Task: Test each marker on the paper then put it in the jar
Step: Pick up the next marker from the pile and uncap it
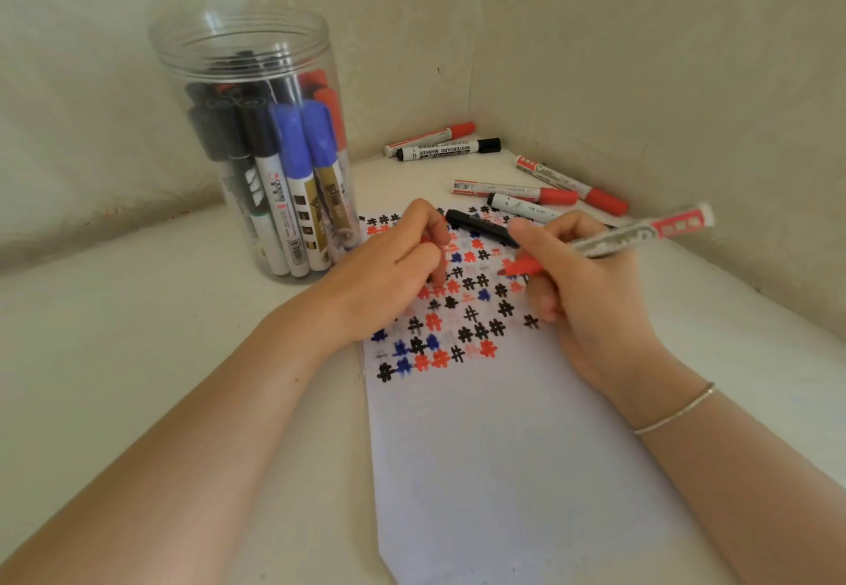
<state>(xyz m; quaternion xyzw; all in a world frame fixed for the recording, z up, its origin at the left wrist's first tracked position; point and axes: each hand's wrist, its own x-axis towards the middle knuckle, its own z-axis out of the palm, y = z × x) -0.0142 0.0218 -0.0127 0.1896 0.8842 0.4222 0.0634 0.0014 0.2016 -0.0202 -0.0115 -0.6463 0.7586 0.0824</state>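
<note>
My right hand (581,291) grips an uncapped red marker (631,234), its red tip close over the white paper (480,447), which bears several black, red and blue hash marks. My left hand (393,273) rests on the paper's upper left with curled fingers; a bit of red shows between them, probably the cap. A clear plastic jar (256,140) stands open at the back left, holding several black, blue and red markers. A black marker (480,226) lies on the paper just beyond my hands.
Several loose markers lie in the far corner: a red one (430,137), a black-capped one (448,149), and three red-capped ones (572,184) nearer the right wall. Walls close in behind and to the right of the white tabletop (137,332).
</note>
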